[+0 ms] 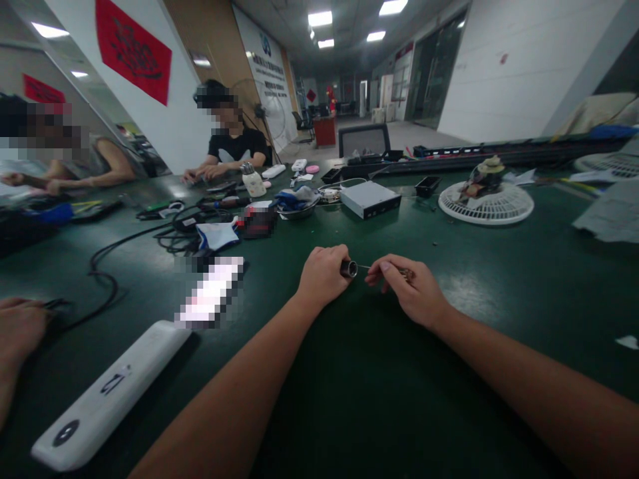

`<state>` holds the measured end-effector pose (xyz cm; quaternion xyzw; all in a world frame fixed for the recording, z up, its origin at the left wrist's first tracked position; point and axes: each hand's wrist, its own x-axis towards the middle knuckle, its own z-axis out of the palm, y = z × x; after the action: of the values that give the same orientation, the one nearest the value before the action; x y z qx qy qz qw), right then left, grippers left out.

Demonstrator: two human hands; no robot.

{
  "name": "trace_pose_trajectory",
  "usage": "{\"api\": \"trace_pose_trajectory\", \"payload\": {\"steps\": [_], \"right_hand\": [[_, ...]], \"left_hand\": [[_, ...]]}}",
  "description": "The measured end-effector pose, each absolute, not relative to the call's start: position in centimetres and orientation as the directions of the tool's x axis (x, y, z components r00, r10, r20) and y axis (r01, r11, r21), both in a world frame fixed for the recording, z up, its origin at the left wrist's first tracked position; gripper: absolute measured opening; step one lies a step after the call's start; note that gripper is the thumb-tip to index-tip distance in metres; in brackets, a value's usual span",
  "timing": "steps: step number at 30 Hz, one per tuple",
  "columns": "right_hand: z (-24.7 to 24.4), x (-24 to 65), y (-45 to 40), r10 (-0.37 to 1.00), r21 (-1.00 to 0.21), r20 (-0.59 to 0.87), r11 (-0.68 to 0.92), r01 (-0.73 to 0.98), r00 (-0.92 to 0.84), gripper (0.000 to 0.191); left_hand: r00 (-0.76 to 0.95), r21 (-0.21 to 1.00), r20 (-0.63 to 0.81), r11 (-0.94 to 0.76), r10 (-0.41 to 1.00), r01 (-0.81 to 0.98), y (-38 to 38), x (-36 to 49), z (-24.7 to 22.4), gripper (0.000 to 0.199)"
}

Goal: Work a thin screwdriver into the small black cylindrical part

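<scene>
Green table (pixel 529 273) | tube (pixel 348 269), axis rightward | left fingers (pixel 341 252) clasp it | right fingers (pixel 393 275) pinch rod (pixel 364 267)

The left hand (pixel 323 273) covers most of the dark tube (pixel 352 269). The right hand (pixel 412 286) hides part of the thin rod (pixel 364 267), whose tip is too small to tell. The phone (pixel 212 291) is blurred into blocks. A co-worker's hand (pixel 20 326) is cut by the left edge.

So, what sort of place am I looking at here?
Probably an office used partly as a workshop. The long green table is strewn with cables and small parts, including what looks like a fan cover, and an office chair stands behind it.
</scene>
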<state>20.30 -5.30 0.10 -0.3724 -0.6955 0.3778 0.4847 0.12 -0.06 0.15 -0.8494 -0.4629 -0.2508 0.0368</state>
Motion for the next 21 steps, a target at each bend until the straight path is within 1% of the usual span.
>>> {"api": "trace_pose_trajectory", "payload": {"steps": [2, 4, 7, 9, 13, 15, 19, 21], "right_hand": [[0.14, 20.31, -5.3, 0.872, -0.892, 0.377, 0.432, 0.13, -0.313, 0.029], [0.1, 20.36, -5.25, 0.869, -0.888, 0.371, 0.435, 0.147, -0.328, 0.03], [0.02, 20.4, -5.17, 0.883, -0.871, 0.393, 0.447, 0.202, -0.258, 0.03], [0.04, 20.39, -5.21, 0.884, -0.869, 0.403, 0.451, 0.206, -0.237, 0.028], [0.09, 20.37, -5.37, 0.865, -0.883, 0.387, 0.448, 0.142, -0.32, 0.029], [0.01, 20.41, -5.33, 0.86, -0.883, 0.378, 0.446, 0.144, -0.343, 0.03], [-0.17, 20.47, -5.11, 0.883, -0.868, 0.396, 0.449, 0.212, -0.251, 0.031], [-0.14, 20.45, -5.08, 0.885, -0.872, 0.402, 0.448, 0.198, -0.235, 0.029]], "left_hand": [[0.44, 0.174, 0.463, -0.566, 0.77, 0.806, -0.05, 0.12, 0.13, 0.012], [0.444, 0.182, 0.455, -0.568, 0.772, 0.802, -0.05, 0.12, 0.14, 0.012], [0.454, 0.186, 0.444, -0.575, 0.772, 0.797, -0.03, 0.12, 0.16, 0.013], [0.455, 0.182, 0.447, -0.576, 0.77, 0.797, -0.01, 0.1, 0.15, 0.013], [0.45, 0.178, 0.455, -0.574, 0.768, 0.799, 0.03, 0.03, 0.07, 0.014], [0.454, 0.181, 0.452, -0.577, 0.768, 0.796, 0.04, 0.04, 0.06, 0.014], [0.46, 0.176, 0.447, -0.579, 0.768, 0.796, 0.02, 0.12, 0.09, 0.014], [0.457, 0.171, 0.446, -0.574, 0.77, 0.801, 0.02, 0.12, 0.11, 0.015]]}}
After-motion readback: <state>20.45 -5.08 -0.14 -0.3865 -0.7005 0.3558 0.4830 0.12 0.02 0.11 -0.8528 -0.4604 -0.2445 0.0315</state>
